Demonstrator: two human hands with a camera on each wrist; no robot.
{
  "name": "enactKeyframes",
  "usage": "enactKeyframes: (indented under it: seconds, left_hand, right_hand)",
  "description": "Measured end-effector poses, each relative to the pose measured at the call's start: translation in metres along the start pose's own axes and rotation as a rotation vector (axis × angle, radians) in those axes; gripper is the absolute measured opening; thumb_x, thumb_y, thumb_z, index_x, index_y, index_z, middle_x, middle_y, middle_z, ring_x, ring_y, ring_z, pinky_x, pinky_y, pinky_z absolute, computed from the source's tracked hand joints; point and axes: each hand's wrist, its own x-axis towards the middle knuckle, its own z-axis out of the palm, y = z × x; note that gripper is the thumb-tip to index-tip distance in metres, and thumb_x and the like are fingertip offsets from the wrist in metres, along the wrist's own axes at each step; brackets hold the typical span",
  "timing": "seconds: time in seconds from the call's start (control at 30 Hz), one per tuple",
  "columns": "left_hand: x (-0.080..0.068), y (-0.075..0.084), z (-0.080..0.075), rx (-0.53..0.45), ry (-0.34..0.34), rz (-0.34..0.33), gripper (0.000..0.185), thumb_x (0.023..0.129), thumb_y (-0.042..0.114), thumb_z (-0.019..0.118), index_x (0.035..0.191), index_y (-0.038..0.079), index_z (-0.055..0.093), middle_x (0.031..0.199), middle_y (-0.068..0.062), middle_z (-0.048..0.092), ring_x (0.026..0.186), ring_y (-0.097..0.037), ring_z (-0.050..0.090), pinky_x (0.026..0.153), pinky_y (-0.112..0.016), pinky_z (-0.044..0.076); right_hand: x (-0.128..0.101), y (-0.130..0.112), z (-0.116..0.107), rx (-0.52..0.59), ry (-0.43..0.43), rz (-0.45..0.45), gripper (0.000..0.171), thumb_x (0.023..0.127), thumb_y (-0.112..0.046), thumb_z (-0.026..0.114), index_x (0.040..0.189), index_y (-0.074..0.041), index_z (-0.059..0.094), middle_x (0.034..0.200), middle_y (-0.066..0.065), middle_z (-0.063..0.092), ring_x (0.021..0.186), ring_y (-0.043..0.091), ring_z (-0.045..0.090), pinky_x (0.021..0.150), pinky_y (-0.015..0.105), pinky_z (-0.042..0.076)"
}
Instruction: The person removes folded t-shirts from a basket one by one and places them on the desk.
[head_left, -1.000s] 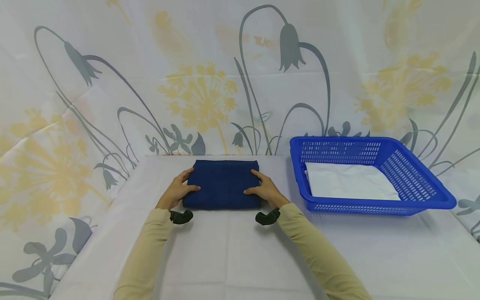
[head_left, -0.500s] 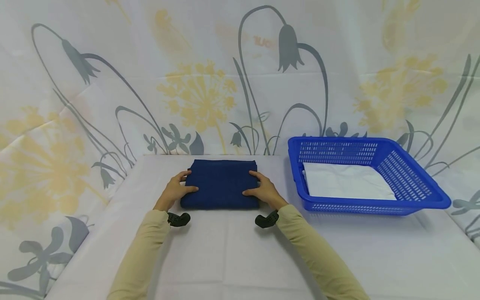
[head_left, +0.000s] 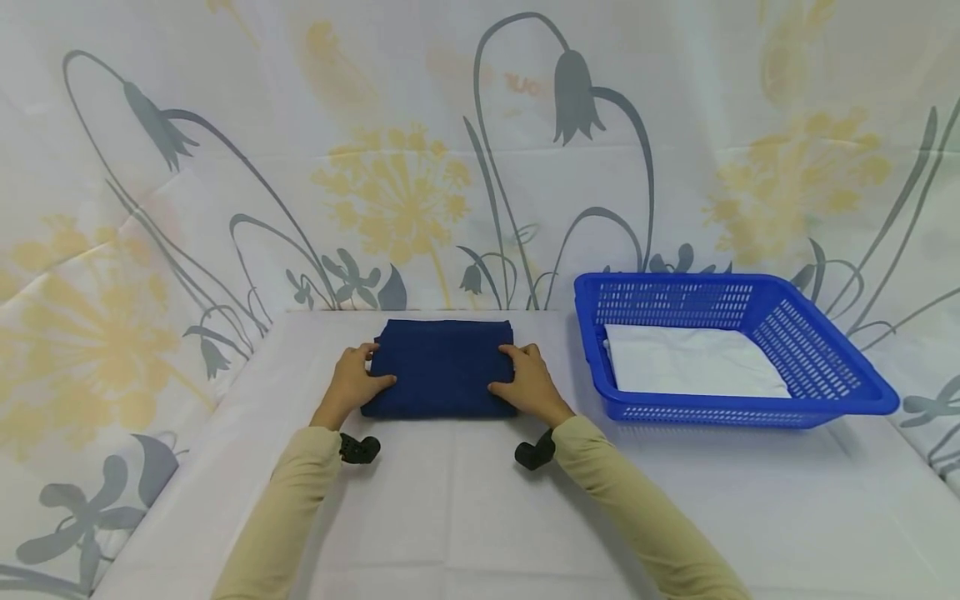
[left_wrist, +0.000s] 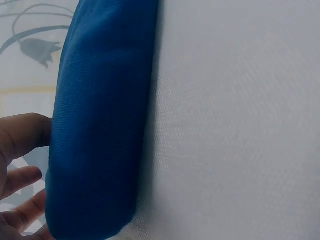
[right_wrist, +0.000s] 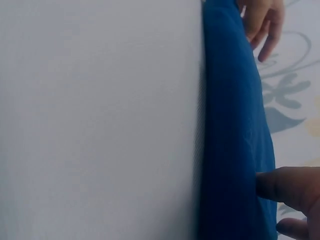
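A folded dark blue cloth (head_left: 442, 367) lies flat on the white-covered table, its thick rounded front fold showing in both wrist views. My left hand (head_left: 352, 385) holds its left end, thumb on the upper face and fingers bent at the side edge. At the opposite end my right hand (head_left: 531, 385) holds it the same way. In the left wrist view, the thumb (left_wrist: 25, 135) touches the cloth and other fingers sit by its end. The right wrist view shows the right thumb (right_wrist: 285, 186) on the cloth. Some fingertips are hidden.
To the right stands a blue plastic basket (head_left: 735, 408) with perforated sides, holding a folded white cloth (head_left: 690, 362). A floral-printed curtain (head_left: 480, 167) hangs behind the table. The tabletop (head_left: 450, 500) is covered in white fabric.
The fingers of both hands have bent more and drawn to the cloth's side edges. The cloth has stayed in place; the whole view has shifted slightly.
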Motion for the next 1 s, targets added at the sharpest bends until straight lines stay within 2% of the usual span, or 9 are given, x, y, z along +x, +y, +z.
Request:
enactKeyframes:
  seconds: [0.23,0.37,0.47,0.6,0.7,1.0]
  left_hand:
    - [-0.008,0.005,0.002,0.086,0.045,0.076,0.047,0.087,0.013,0.068,0.123,-0.012,0.052,0.116,-0.033,0.049,0.11,-0.051,0.044,0.095,-0.057,0.035]
    - [-0.012,0.005,0.003,0.114,0.071,0.138,0.042,0.088,0.012,0.065,0.121,-0.012,0.053,0.112,-0.03,0.052,0.107,-0.048,0.046,0.093,-0.057,0.034]
    - [-0.016,0.009,0.004,0.131,0.1,0.189,0.04,0.088,0.012,0.065,0.12,-0.01,0.055,0.109,-0.027,0.055,0.102,-0.045,0.05,0.09,-0.055,0.038]
    - [-0.02,0.017,0.004,0.181,0.136,0.225,0.037,0.088,0.014,0.066,0.119,-0.005,0.059,0.101,-0.021,0.057,0.094,-0.041,0.053,0.078,-0.053,0.045]
    - [-0.023,0.023,0.004,0.225,0.16,0.236,0.036,0.087,0.016,0.067,0.118,-0.002,0.061,0.097,-0.017,0.057,0.089,-0.038,0.053,0.072,-0.052,0.044]
    - [-0.03,0.042,0.003,0.266,0.187,0.291,0.042,0.086,0.021,0.067,0.121,0.0,0.061,0.104,-0.019,0.059,0.094,-0.042,0.053,0.073,-0.056,0.044]
  right_hand:
    - [-0.006,0.001,-0.007,-0.145,0.03,-0.104,0.06,0.085,-0.021,0.074,0.137,-0.001,0.052,0.122,0.021,0.051,0.108,0.038,0.051,0.092,0.047,0.042]
    - [-0.01,0.001,-0.01,-0.283,0.066,-0.171,0.053,0.087,-0.024,0.071,0.134,-0.006,0.057,0.121,0.017,0.058,0.103,0.037,0.055,0.085,0.049,0.045]
    - [-0.013,0.002,-0.014,-0.343,0.104,-0.19,0.048,0.087,-0.026,0.07,0.131,-0.01,0.06,0.121,0.013,0.06,0.101,0.034,0.057,0.081,0.049,0.045]
    - [-0.02,0.0,-0.022,-0.339,0.149,-0.229,0.043,0.087,-0.023,0.07,0.127,-0.01,0.063,0.117,0.011,0.062,0.098,0.031,0.058,0.079,0.047,0.044]
    - [-0.025,-0.003,-0.027,-0.323,0.174,-0.29,0.041,0.086,-0.021,0.07,0.125,-0.009,0.064,0.111,0.01,0.064,0.092,0.029,0.058,0.075,0.046,0.045]
    - [-0.039,-0.008,-0.044,-0.249,0.231,-0.433,0.041,0.085,-0.013,0.072,0.123,-0.003,0.064,0.11,0.015,0.064,0.093,0.033,0.059,0.075,0.046,0.048]
